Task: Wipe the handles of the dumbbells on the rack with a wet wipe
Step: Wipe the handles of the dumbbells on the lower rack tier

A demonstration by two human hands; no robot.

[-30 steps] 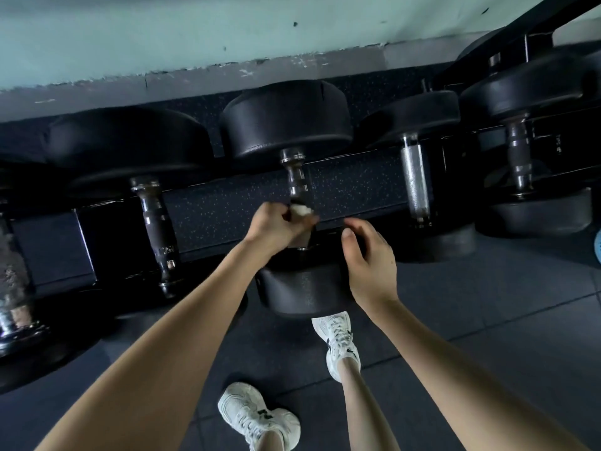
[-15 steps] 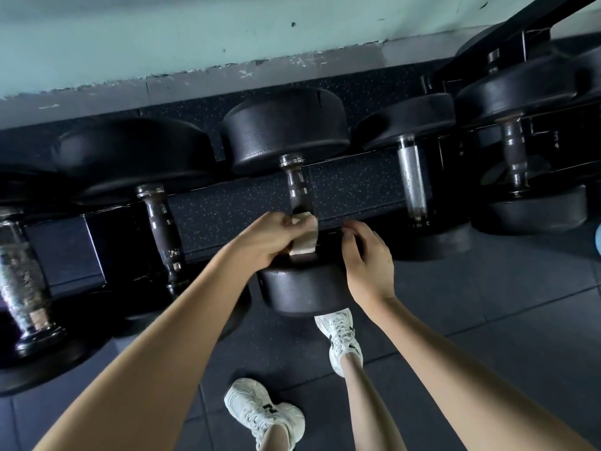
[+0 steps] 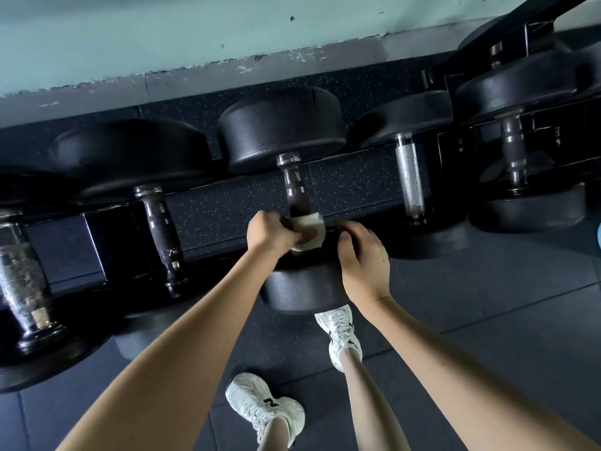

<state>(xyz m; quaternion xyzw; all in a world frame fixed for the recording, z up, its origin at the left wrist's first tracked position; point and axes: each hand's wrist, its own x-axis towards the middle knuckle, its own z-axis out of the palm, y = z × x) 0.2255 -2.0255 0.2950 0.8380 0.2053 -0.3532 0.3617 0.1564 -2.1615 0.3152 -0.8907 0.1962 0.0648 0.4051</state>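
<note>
A black dumbbell lies on the low rack in the middle of the head view, its dark metal handle running toward me. My left hand grips the near end of that handle with a white wet wipe wrapped round it. My right hand rests on the dumbbell's near weight, fingers curved over its top edge. The part of the handle under the wipe is hidden.
Other dumbbells lie on the rack: a dark-handled one to the left, a chrome-handled one and a darker one to the right, and a shiny one at far left. My white shoes stand on dark floor tiles.
My left hand with the wipe stays at the near end of the handle and has turned a little, showing more of the wipe. My right hand stays on the near weight.
</note>
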